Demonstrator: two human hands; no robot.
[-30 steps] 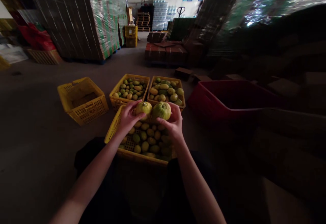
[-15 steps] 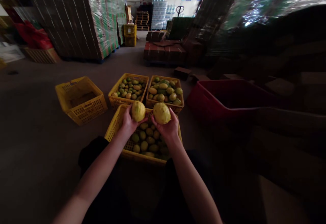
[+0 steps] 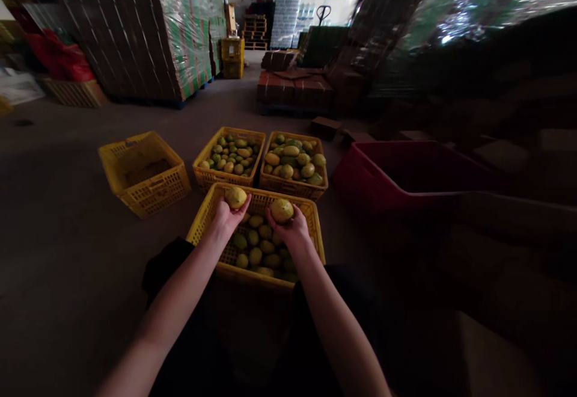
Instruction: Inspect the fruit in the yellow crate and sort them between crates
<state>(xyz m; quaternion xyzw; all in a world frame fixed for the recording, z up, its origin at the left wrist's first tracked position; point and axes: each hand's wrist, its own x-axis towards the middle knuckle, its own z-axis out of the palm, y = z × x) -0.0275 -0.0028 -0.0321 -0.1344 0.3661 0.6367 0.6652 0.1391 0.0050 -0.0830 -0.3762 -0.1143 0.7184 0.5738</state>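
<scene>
My left hand (image 3: 229, 217) cups a round yellow-green fruit (image 3: 235, 197) in its palm, fingers curled under it. In my right hand (image 3: 296, 228) rests a second yellow-green fruit (image 3: 282, 211), slightly knobbly and a little larger. I cannot tell the kind of fruit for sure. Both hands are palm up above the near yellow crate (image 3: 321, 228). Several green and yellow fruits (image 3: 255, 257) lie in that crate, partly hidden by my right forearm, and some bare grid floor shows at its left.
Behind stand two fruit-filled yellow crates, one left (image 3: 205, 178) and one right (image 3: 295, 189). Another yellow crate (image 3: 155, 195) sits on the floor to the left. A large red bin (image 3: 365, 174) is at the right. Wrapped pallet stacks (image 3: 180, 36) and flat cardboard (image 3: 295, 90) stand farther back.
Both hands, each still holding its fruit, have lowered and drawn slightly apart. The fruits have been turned in the palms. The view has shifted slightly.
</scene>
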